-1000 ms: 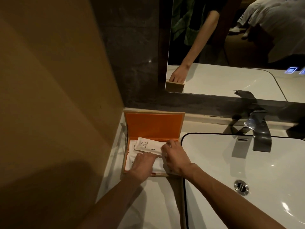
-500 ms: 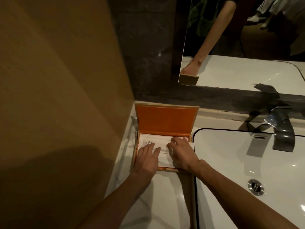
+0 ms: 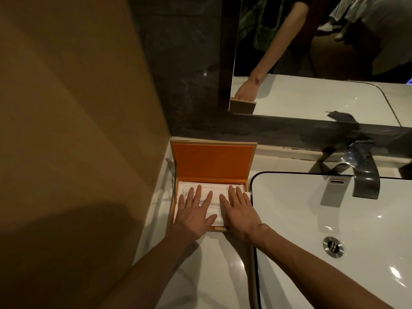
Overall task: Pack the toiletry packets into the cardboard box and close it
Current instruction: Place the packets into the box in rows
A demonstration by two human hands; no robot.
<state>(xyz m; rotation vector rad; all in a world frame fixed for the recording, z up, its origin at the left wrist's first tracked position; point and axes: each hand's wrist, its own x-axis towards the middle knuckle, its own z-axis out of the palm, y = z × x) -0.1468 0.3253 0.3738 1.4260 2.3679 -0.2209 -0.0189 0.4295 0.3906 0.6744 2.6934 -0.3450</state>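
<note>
A cardboard box (image 3: pixel 213 162) with an orange lining stands on the white counter in the corner, its lid upright at the back. White toiletry packets (image 3: pixel 215 190) lie flat inside its tray. My left hand (image 3: pixel 194 211) rests palm down on the packets at the left, fingers spread. My right hand (image 3: pixel 239 210) lies flat on them at the right, fingers straight. One white packet corner (image 3: pixel 247 194) pokes over the tray's right edge. Both hands hide most of the packets.
A white sink basin (image 3: pixel 334 219) with a black rim lies directly right of the box, with a dark faucet (image 3: pixel 363 172) and a drain (image 3: pixel 333 246). A tan wall (image 3: pixel 78 108) rises at the left. A mirror (image 3: pixel 323 63) hangs behind.
A packet that was held tilted above the tray now lies flat. Both hands have opened out and pressed palm down onto the packets.
</note>
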